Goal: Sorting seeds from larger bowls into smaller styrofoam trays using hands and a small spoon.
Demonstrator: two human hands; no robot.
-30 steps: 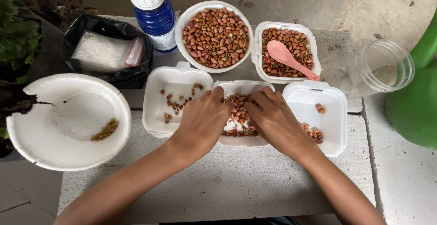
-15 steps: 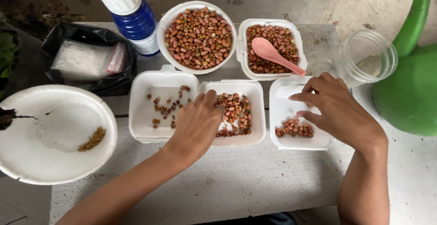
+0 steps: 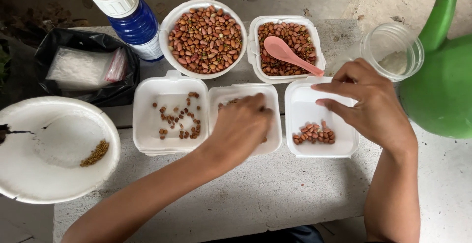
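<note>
The left hand (image 3: 241, 125) lay palm down inside the middle tray (image 3: 244, 95), fingers curled into the peanuts there, covering nearly all of them; whether it had pinched any between the fingertips could not be told. Just right of the middle tray sat the right tray (image 3: 300, 95), and over it hovered the right hand (image 3: 373, 105), fingers loosely spread and released, holding nothing that showed, its fingertips above the tray's bare white floor. A small pile of peanuts (image 3: 314, 134) lay at the near edge of that right tray, below the fingertips and apart from them.

Just left of the middle tray, touching it, was the left tray (image 3: 147, 125) with a thin scatter of darker nuts (image 3: 179, 120) across its floor. Behind the middle tray stood a round white bowl (image 3: 169, 24) heaped with mixed peanuts, and beside that bowl, to the right, a square container (image 3: 253, 46) of peanuts with a pink spoon (image 3: 290, 55) lying across them. A blue bottle (image 3: 135, 24) with a white cap stood left of the round bowl. Far left of the middle tray rested a cracked white plate (image 3: 29, 174) with a little heap of small yellowish seeds (image 3: 95, 153), and behind it a black bag (image 3: 73, 41) holding a clear packet of white grains. Right of the square container stood a clear plastic cup (image 3: 393, 51), next to a green chair (image 3: 442, 75). All of it sat on a rough grey tabletop (image 3: 275, 194).
</note>
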